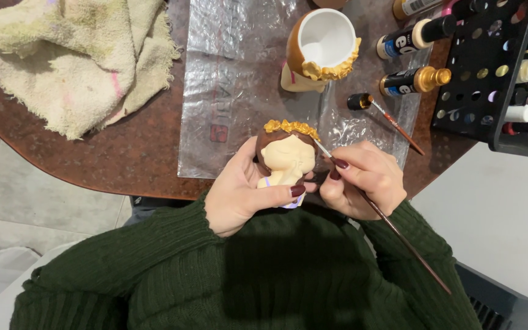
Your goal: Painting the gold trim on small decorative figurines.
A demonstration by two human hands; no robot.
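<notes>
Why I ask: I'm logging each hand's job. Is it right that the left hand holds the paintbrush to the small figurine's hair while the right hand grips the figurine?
Not quite: the hands are swapped. In the head view the right hand holds the paintbrush to the figurine, and the left hand grips the figurine.

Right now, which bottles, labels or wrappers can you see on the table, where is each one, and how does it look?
Upper paint bottle: top right, lying down, black with a white label and cream neck.
Lower paint bottle: just below it, lying down, black with a gold cap.
Plastic bag: flat at the table's middle, clear and crinkled, with a small red mark.
Paint rack: far right, black, with round holes.
</notes>
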